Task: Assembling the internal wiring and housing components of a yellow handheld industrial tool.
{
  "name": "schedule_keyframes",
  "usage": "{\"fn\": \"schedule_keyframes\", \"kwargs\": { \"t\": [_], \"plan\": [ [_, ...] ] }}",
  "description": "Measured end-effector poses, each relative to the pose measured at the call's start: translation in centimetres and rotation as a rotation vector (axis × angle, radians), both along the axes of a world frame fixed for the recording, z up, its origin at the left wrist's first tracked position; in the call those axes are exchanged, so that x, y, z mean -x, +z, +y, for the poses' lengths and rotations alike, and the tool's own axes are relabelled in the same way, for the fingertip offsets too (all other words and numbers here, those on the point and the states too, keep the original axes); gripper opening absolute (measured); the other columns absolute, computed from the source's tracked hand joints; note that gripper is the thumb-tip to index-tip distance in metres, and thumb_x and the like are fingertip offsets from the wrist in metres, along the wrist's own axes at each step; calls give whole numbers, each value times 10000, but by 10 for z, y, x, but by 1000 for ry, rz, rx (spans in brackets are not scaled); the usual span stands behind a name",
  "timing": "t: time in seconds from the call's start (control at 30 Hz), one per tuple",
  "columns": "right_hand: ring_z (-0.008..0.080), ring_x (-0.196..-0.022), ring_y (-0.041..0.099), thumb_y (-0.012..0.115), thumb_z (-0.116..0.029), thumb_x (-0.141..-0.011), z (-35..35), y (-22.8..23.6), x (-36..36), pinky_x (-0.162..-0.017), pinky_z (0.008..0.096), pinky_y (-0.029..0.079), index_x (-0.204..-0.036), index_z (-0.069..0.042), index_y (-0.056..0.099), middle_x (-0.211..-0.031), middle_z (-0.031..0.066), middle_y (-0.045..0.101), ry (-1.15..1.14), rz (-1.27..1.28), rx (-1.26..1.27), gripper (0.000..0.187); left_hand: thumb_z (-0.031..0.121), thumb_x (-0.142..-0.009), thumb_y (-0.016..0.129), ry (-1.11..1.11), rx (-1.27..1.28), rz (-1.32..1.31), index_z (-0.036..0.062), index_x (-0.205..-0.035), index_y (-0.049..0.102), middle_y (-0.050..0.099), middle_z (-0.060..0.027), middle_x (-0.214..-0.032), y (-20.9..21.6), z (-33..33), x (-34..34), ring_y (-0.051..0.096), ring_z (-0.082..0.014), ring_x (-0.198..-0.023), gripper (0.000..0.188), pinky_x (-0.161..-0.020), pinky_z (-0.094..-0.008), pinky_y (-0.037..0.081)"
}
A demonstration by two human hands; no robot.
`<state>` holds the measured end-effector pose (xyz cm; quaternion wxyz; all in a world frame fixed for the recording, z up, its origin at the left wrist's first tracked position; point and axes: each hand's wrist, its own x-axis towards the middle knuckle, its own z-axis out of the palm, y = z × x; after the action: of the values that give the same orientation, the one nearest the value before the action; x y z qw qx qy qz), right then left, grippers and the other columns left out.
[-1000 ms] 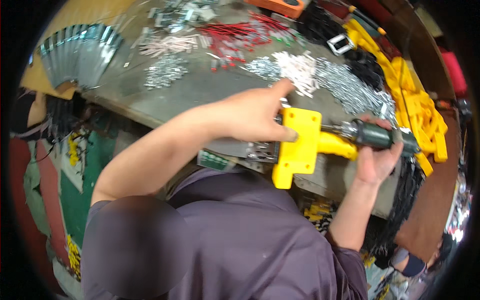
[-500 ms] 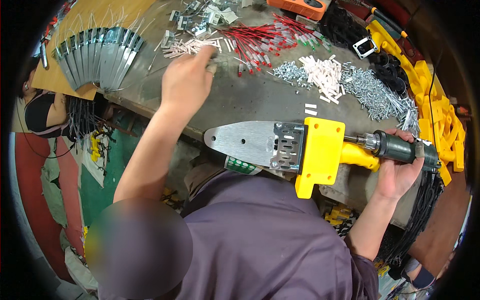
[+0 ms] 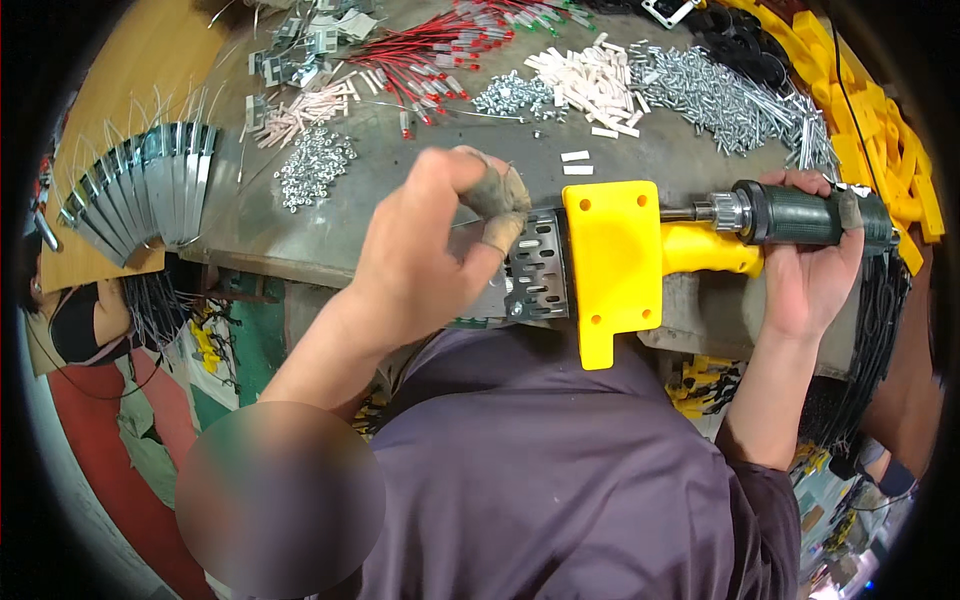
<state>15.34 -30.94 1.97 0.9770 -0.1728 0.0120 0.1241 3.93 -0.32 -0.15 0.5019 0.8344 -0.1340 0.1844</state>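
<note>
My right hand [image 3: 805, 280] wraps round a dark green power screwdriver [image 3: 800, 213], held level. Its bit points left, to the edge of a yellow plastic housing [image 3: 612, 260] with a handle. To the housing's left side is joined a slotted metal bracket [image 3: 535, 265]. My left hand [image 3: 415, 235], with dark covers on some fingertips, is over the bracket's upper left corner, thumb and fingers pinched together. What lies between those fingers is too small to make out. This hand hides most of the grey metal plate that extends left from the bracket.
Along the bench lie piles of small nuts [image 3: 315, 168], pinkish sleeves [image 3: 310, 108], red-wired lamps [image 3: 430, 70], white sleeves [image 3: 595, 80] and screws [image 3: 705, 95]. Yellow housings [image 3: 875, 130] are heaped at right. Fanned metal plates [image 3: 145, 190] lie on a wooden board at left; another person is beyond.
My left hand has come from the pinkish sleeves toward me and right, to the bracket, fingers now pinched. The nuts pile has come into sight. My right hand still holds the screwdriver.
</note>
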Motion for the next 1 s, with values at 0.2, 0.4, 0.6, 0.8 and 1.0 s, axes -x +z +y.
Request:
{"fn": "schedule_keyframes", "kwargs": {
  "t": [0.2, 0.4, 0.6, 0.8, 1.0],
  "plan": [
    [237, -941, 532, 584, -101, -869, 0, -2, 1, -1056, 489, 342, -999, 33, 466, -932, 102, 506, 30, -19, -18, 221, -143, -765, 611, -48, -122, -119, -49, -1000, 485, 575, -125, -969, -14, -10, 1, 628, -136, -737, 282, -647, -234, 500],
    [236, -943, 533, 566, -108, -873, 0, -2, 1, -1068, 496, 331, -992, 30, 469, -941, 102, 502, 54, -43, -35, 207, -135, -725, 605, -2, -267, 95, -6, -1006, 538, 566, -136, -1002, -1, -15, -2, 624, -184, -837, 316, -713, -264, 501],
    [246, -959, 535, 565, -116, -872, -1, -2, 2, -1077, 502, 319, -989, 32, 474, -949, 110, 505, 49, -58, -13, 210, -119, -687, 626, 29, -345, -181, 9, -1063, 533, 577, -136, -1007, -12, -14, 1, 579, -268, -889, 409, -747, -340, 487],
    [251, -973, 533, 564, -126, -873, -3, -5, 1, -1079, 510, 315, -995, 30, 478, -961, 117, 510, 45, -52, -4, 216, -112, -690, 624, 35, -368, -221, 26, -1070, 530, 631, -107, -954, -11, -12, -2, 564, -285, -892, 415, -773, -357, 467],
    [249, -974, 532, 572, -116, -861, -4, -6, 0, -1080, 508, 314, -1000, 32, 480, -965, 117, 513, 69, -70, -29, 223, -104, -677, 634, 38, -363, -239, 24, -1049, 536, 638, -98, -946, -12, -14, 0, 555, -282, -921, 405, -788, -363, 461]
  ]
}}
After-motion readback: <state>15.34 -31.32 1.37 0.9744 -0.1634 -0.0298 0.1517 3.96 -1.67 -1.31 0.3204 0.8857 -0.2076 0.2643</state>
